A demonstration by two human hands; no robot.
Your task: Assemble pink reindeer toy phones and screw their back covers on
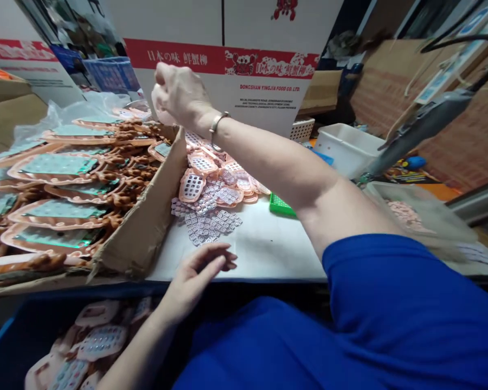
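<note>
A person's right hand (179, 95) is curled into a tight fist above the far corner of a torn cardboard box (146, 227) packed with brown toy shells (57, 165); whether the fist grips anything cannot be told. The left hand (199, 273) rests empty at the near edge of the white table (268, 249), fingers loosely spread, just short of a pile of clear button sheets (211, 222). Pink keypad frames (193, 185) lie heaped beyond the sheets under the outstretched right forearm, a green block (282, 206) beside them, and a blue bin (0, 336) sits below the table.
</note>
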